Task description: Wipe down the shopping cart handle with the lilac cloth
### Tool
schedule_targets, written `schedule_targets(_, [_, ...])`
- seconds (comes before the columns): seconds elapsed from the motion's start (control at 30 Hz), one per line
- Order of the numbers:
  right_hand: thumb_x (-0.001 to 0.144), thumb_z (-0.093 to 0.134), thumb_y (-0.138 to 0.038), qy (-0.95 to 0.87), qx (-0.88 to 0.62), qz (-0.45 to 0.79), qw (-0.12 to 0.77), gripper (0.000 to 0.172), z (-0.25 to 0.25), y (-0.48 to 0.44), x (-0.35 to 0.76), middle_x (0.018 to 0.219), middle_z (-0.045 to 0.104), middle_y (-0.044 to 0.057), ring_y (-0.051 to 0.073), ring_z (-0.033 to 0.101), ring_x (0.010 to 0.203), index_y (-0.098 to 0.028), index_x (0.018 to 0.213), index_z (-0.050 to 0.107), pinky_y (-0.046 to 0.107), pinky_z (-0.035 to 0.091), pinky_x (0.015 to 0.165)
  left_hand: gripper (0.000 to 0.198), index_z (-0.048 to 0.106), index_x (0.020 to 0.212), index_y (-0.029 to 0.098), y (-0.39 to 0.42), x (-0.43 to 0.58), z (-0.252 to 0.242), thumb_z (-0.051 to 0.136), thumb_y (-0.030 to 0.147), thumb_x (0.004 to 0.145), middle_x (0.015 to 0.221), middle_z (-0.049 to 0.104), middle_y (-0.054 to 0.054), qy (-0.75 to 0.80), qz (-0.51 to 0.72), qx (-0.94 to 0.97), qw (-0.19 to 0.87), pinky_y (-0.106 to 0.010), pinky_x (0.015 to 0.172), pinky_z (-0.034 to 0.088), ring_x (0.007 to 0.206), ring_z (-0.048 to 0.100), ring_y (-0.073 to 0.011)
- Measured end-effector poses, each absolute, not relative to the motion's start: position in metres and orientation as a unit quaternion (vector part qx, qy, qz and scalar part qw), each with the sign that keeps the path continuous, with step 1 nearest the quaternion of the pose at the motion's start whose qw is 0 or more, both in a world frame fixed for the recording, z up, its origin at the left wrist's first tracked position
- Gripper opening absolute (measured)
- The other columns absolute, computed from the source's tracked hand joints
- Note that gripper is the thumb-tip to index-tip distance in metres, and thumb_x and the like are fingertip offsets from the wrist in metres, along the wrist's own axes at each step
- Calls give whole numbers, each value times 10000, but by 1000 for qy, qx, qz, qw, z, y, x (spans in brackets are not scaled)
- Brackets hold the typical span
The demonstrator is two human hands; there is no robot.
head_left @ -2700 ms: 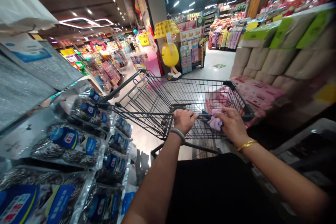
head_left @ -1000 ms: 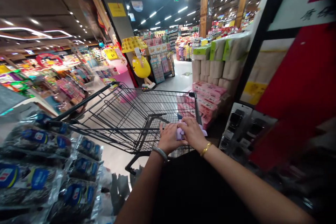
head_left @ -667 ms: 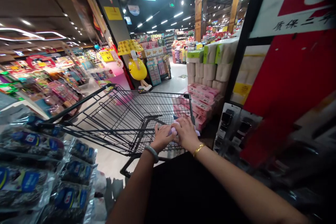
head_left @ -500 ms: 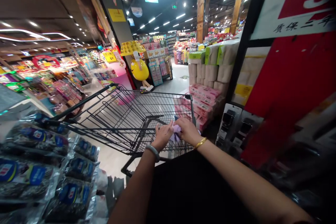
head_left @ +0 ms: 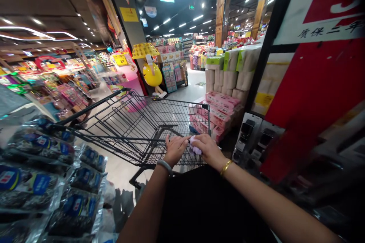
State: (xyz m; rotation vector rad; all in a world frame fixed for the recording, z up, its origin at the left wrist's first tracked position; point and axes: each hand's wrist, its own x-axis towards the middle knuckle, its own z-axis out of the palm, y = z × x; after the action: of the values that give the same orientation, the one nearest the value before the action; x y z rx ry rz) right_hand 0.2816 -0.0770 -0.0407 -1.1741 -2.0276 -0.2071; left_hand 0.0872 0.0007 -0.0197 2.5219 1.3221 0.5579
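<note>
Wearing a gold bracelet, my right hand [head_left: 209, 150] is closed around a small light purple item [head_left: 195, 145], perhaps cloth. My left hand [head_left: 175, 150], with a grey bangle at the wrist, is beside it; its thumb stands apart and its fingertips come close to the purple item, though contact is unclear. Both hands are over the near side of a black wire shopping cart [head_left: 134, 140], whose basket holds nothing that I can make out.
Bagged goods [head_left: 42, 142] with blue labels hang at the left. Pink packages [head_left: 224, 108] and white rolls [head_left: 229, 79] are stacked beyond the cart. Packaged black items [head_left: 248, 129] hang at the right under a red sign [head_left: 322, 83]. A yellow mascot [head_left: 152, 74] stands by a pillar.
My hands have moved slightly apart. The purple item now sits mostly in my right hand, and my left fingers have drawn back a little from it.
</note>
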Motion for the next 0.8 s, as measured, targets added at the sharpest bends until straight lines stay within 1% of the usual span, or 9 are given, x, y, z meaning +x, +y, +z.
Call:
schedule_targets(0.13, [891,569,-50,-825,-445,-88,337,363,-43,-88,282,1248,683,80,242,550,1194,-249,1170,687,437,484,1030,401,735,1148,413,0,83,-19,344,390,1060,1072,744,61,446,196,863,132,-565,1252,24,1184,582,-193])
schedule_targets(0.3, [904,558,-52,-799,-471,-103,359,393,-45,-91,282,1268,673,95,250,559,1172,-248,1223,680,455,500,1026,429,764,1093,362,-2,83,-16,337,358,1054,1068,748,33,448,207,859,139,-558,1248,23,1190,570,-219])
schedule_targets(0.37, [928,565,-89,-808,-466,-113,344,348,-50,-94,279,1265,678,88,257,558,1184,-252,1212,682,459,504,1026,423,761,1091,365,-3,83,-17,340,362,1052,1054,747,41,450,211,857,135,-553,1248,22,1190,569,-218])
schedule_targets(0.47, [949,584,-146,-827,-440,-125,327,276,-59,-99,277,1240,696,70,265,533,1263,-264,1175,689,475,494,1061,408,756,1099,356,-3,81,-19,352,369,1046,1067,748,39,450,210,858,131,-538,1252,17,1185,574,-210])
schedule_targets(0.53, [936,571,-109,-827,-434,-122,336,323,-61,-101,280,1256,692,66,261,517,1307,-269,1194,678,485,484,1085,379,758,1076,349,-4,79,-21,383,384,1034,1066,751,32,455,209,856,130,-543,1251,9,1179,577,-207])
schedule_targets(0.6, [885,558,-46,-813,-443,-104,363,421,-59,-100,285,1297,668,82,261,520,1312,-257,1236,655,491,482,1090,344,760,1038,355,-6,78,-22,421,409,1020,1057,753,38,453,214,856,129,-555,1247,-19,1175,576,-206])
schedule_targets(0.7, [800,557,-3,-791,-466,-66,390,505,-53,-97,289,1285,654,105,261,565,1243,-233,1241,644,476,510,1051,328,761,1015,354,-9,78,-22,441,428,1011,1044,755,42,446,234,854,130,-545,1246,-72,1171,577,-200])
schedule_targets(0.8, [760,545,15,-787,-481,-54,383,532,-51,-96,286,1233,666,101,256,600,1158,-238,1214,659,443,538,986,332,763,1018,342,-9,76,-23,441,423,1009,1034,758,34,446,242,851,138,-530,1244,-110,1174,576,-200])
